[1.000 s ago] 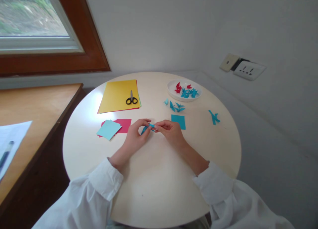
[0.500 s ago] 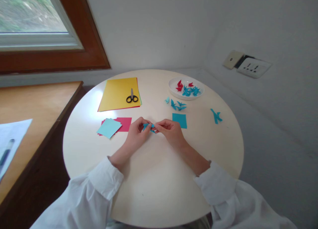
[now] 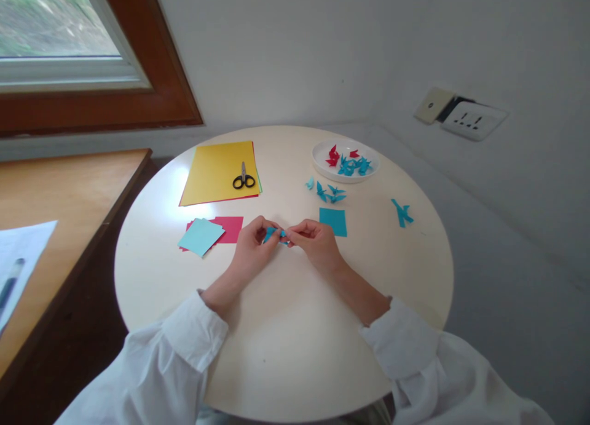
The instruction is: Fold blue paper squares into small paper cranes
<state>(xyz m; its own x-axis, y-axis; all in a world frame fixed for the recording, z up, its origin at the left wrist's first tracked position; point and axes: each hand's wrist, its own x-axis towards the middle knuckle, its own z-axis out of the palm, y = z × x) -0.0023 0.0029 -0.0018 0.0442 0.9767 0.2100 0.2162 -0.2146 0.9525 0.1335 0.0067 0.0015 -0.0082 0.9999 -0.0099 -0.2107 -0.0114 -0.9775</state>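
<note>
Blue paper [image 3: 268, 234] sits pinched between my left hand [image 3: 251, 242] and right hand [image 3: 319, 243]; I'd favour light, close fingertip pressure, though its folds look partly hidden.

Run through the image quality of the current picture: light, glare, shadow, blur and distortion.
Head view: bright window, the scene outside smeared; head view: white glare on the table, left of the yellow paper; head view: soft shadow beside the left forearm; head view: wall socket looking stretched; head view: blue paper in the hands, too small and soft to read its folds.
</note>
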